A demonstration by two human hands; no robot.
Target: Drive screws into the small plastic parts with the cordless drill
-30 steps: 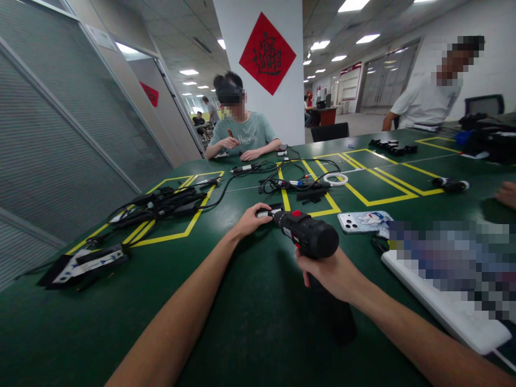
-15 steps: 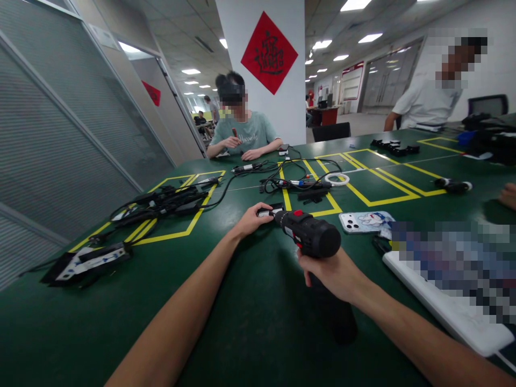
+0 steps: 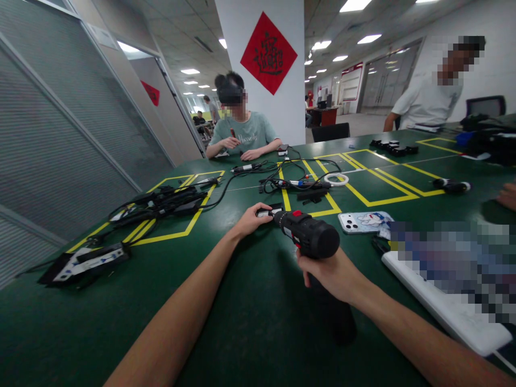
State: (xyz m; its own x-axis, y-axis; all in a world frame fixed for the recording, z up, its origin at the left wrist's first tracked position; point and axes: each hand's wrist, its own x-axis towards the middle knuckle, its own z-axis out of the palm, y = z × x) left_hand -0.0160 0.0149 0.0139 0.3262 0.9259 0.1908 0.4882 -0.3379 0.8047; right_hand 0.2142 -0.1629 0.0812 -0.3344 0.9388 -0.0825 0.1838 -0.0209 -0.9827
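Note:
My right hand (image 3: 332,274) is wrapped round the grip of a black cordless drill (image 3: 310,236) with red trim, its nose pointing away from me. My left hand (image 3: 252,219) is closed on a small black and white part (image 3: 271,210) that lies on the green table (image 3: 250,322), right at the drill's tip. The drill's base rests near the table in front of me.
A phone (image 3: 363,221) in a printed case lies right of the drill, a white keyboard (image 3: 447,312) beyond it. Black cables and tools (image 3: 161,201) lie inside yellow taped boxes at left. A white ring (image 3: 336,179) sits mid-table. One person sits opposite; another stands far right.

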